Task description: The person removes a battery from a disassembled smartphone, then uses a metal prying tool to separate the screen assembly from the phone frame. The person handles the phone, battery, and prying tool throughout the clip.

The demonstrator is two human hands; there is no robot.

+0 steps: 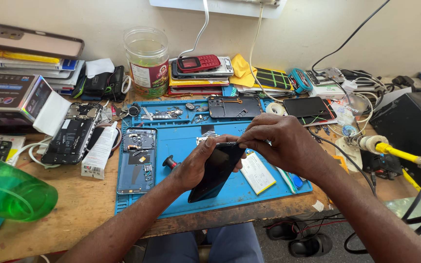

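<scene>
Cluttered worktop [88, 204], above blue mat [186, 146]: left hand [196, 163] grips dark phone [216, 170], right hand [278, 141] pinches its top edge; casing not yet separated.

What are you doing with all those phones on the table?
A person sits at a cluttered wooden bench. The left hand holds a black phone tilted above the blue work mat, and the right hand pinches its top edge. An opened phone lies on the mat, a white battery beside it.
</scene>
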